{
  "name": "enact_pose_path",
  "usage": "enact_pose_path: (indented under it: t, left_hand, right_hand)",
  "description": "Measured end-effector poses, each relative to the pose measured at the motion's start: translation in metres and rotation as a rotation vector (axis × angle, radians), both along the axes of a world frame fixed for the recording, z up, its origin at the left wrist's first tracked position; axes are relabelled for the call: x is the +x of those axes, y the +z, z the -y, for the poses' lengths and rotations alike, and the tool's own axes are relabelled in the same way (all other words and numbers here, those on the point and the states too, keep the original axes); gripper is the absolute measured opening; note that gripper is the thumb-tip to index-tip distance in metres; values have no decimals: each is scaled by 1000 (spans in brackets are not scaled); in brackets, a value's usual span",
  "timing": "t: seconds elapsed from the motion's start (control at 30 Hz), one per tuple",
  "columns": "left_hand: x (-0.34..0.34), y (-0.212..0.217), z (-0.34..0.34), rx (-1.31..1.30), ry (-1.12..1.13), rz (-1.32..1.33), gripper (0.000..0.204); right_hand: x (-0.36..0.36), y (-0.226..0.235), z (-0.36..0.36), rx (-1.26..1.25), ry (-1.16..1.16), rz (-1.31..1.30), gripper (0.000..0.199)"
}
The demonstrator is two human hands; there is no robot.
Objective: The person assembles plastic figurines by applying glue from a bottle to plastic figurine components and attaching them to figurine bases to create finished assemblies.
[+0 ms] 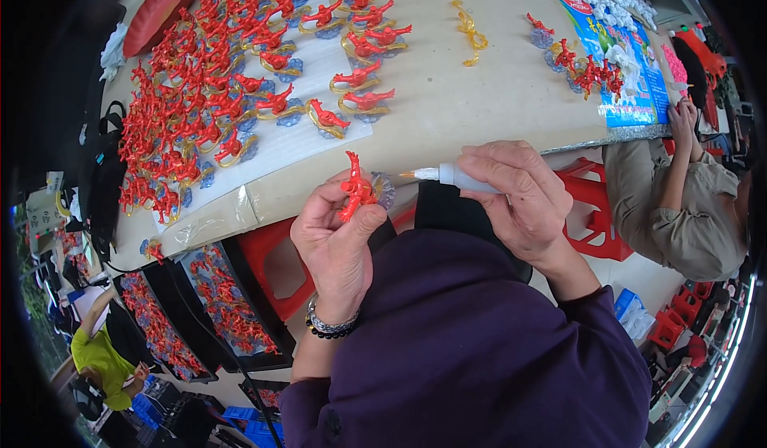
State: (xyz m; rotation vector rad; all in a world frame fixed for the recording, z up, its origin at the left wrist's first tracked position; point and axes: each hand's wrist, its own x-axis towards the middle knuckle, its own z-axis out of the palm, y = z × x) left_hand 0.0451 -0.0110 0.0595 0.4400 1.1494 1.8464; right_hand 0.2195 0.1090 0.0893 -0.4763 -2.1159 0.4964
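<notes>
In the head view, the left hand point(335, 248) is closed on a small red plastic figurine point(352, 186), pinching it between the thumb and the fingers. This figurine is above the near edge of the table, with a clear bluish base point(384, 192) on its right side. The right hand point(519, 196) is gripping a whitish plastic bottle point(470, 179) with a thin nozzle, held almost level. The orange tip of the nozzle point(407, 174) points to the left and is just beside the bluish base; whether they touch, I cannot tell.

On the beige table point(431, 89), many similar red figurines point(192, 105) with bluish bases and yellow loops stand close together at the left, partly on a white sheet point(313, 146). Behind them lies a red oval tray point(164, 10). Farther to the right there are a few yellow translucent pieces point(471, 37) and, near a blue printed sheet point(647, 89), a small group of red figures point(591, 77). At the right side sits a co-worker in a khaki shirt point(679, 224).
</notes>
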Motion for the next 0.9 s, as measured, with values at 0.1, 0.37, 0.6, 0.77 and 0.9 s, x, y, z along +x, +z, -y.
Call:
enact_pose_path:
  t: [0.1, 0.37, 0.6, 0.77, 0.9]
  left_hand:
    - [1, -1, 0, 22, -3, -2, 36]
    - [2, 1, -1, 24, -13, 10, 37]
    - [3, 4, 0, 4, -7, 4, 37]
    - [4, 4, 0, 11, -20, 19, 36]
    - [5, 2, 0, -19, -21, -36, 39]
  right_hand:
    - [0, 0, 1, -3, -6, 5, 40]
    - [1, 0, 1, 0, -11, 1, 39]
    - [2, -1, 3, 5, -16, 12, 39]
    - [2, 0, 3, 18, -23, 22, 38]
    - [4, 0, 3, 21, -26, 17, 38]
